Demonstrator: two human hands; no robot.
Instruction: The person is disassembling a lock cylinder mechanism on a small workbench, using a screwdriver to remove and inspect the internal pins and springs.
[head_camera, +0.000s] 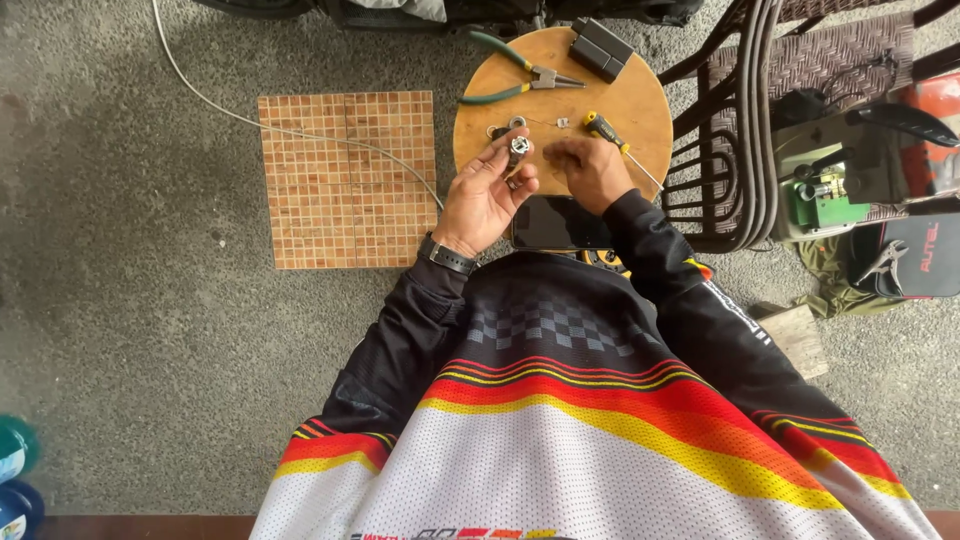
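Both arms reach toward the upper middle of the frame. The left hand (487, 192) is palm-up with fingers (517, 152) pinched; the right hand (590, 168) is palm-down, curled.

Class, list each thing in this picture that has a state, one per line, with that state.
left hand: raised palm up, pinching a small metal part
right hand: knuckles up, fingers curled, resting on the round wooden table
green-handled pliers: handles spread, lying flat
phone: screen dark
yellow-handled screwdriver: lying flat, unheld

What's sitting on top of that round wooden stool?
On the round wooden stool lie green-handled pliers, a dark block, a yellow-and-black screwdriver and small metal rings. The right hand and the left hand, holding a small metal part, cover the near edge.
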